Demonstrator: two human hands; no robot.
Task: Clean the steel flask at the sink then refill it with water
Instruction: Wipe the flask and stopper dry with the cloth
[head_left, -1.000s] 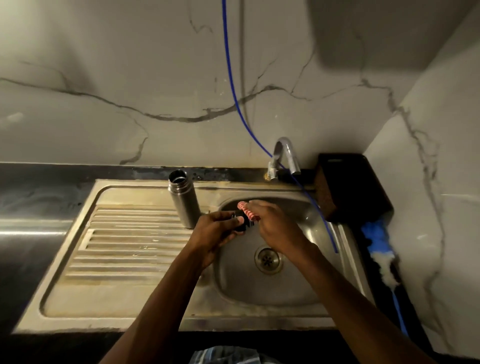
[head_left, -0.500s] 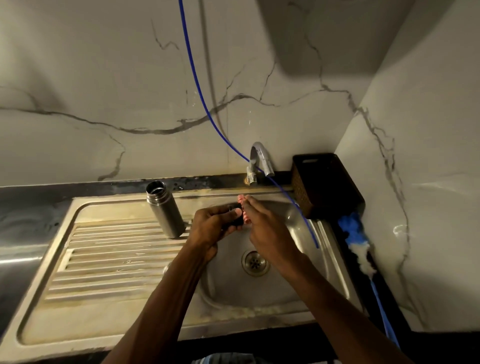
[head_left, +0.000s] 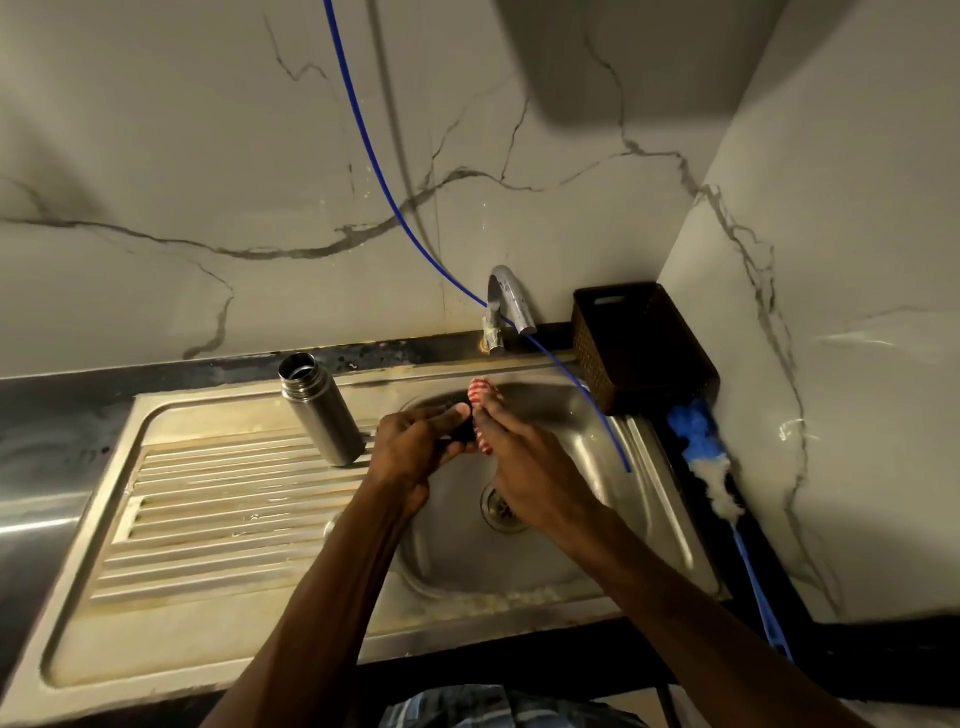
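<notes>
The open cylindrical steel flask (head_left: 323, 409) stands on the ribbed drainboard, just left of the left hand (head_left: 415, 451), as before. That hand pinches a small black cap (head_left: 461, 441); the right hand (head_left: 524, 462) still grips a red-and-white striped scrubber (head_left: 482, 395) against it, over the open steel sink basin (head_left: 649, 499).
</notes>
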